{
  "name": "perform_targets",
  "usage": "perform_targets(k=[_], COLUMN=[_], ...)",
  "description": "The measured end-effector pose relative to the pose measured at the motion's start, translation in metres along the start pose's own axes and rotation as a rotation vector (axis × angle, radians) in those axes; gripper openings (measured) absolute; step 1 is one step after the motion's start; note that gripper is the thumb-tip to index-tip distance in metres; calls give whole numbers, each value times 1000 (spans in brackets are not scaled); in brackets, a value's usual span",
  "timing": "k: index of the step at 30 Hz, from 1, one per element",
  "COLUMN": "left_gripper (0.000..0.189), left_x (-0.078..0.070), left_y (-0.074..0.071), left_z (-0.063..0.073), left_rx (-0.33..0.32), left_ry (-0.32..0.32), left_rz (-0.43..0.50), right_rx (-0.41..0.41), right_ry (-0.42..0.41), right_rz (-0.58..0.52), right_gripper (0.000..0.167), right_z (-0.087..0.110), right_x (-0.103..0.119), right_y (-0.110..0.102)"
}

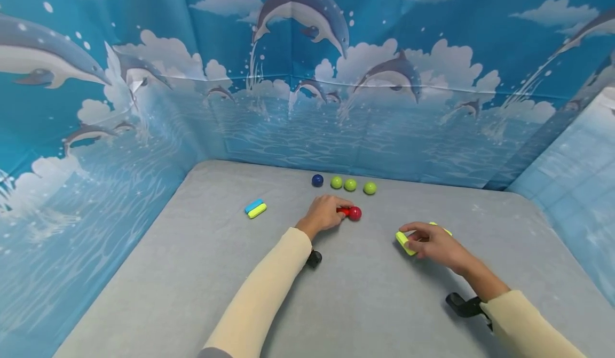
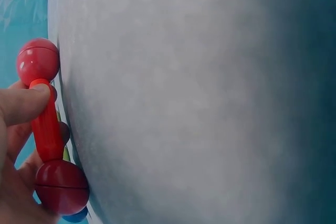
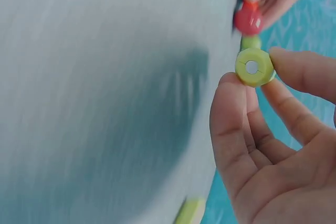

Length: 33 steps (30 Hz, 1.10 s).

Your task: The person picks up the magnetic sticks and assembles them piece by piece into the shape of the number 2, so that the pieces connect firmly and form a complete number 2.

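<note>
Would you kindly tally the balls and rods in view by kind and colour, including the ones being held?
Red balls: 2
Green balls: 3
Dark blue ball: 1
Red rod: 1
Yellow-green rods: 3
Blue rod: 1
Total: 11

Red dumbbell [image 2: 48, 135], lime rod [image 3: 254, 68], apart
</note>
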<state>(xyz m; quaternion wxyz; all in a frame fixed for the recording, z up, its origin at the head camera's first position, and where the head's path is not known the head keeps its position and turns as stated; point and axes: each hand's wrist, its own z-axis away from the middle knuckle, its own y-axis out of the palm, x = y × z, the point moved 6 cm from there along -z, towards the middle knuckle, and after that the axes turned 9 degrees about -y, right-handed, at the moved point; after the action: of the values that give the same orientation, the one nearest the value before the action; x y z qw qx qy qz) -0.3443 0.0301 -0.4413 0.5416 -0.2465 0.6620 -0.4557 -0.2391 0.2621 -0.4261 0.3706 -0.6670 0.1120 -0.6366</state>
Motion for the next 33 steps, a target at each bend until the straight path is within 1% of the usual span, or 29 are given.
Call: perform_targets(k=[5, 8, 12, 19, 25, 29, 33], left_gripper=[35, 35, 35, 34, 35, 35, 35], left_x=[2, 1, 1, 1, 1, 0, 1], left_y=[-1, -3, -4, -3, -4, -3, -3], left_z=[1, 1, 2, 2, 1, 2, 2], left_rx=[-3, -12, -19, -23, -30, -30, -29], left_ry=[-2, -2, -4, 4, 7, 16, 9], left_rz=[1, -4, -22, -41, -32, -29, -25], right_rx=[-11, -33, -61, -101, -113, -127, -143], right_ry=[55, 89, 109, 154, 171, 201, 225], right_rz=[-121, -171, -233, -359, -426, -448, -458], right_gripper=[45, 45, 45, 47, 47, 46, 47], right_z=[-14, -23, -39, -62, -70, -73, -76], right_x=[8, 14, 22, 26, 27, 25, 23], right_y=[18, 28, 41, 54, 62, 64, 66])
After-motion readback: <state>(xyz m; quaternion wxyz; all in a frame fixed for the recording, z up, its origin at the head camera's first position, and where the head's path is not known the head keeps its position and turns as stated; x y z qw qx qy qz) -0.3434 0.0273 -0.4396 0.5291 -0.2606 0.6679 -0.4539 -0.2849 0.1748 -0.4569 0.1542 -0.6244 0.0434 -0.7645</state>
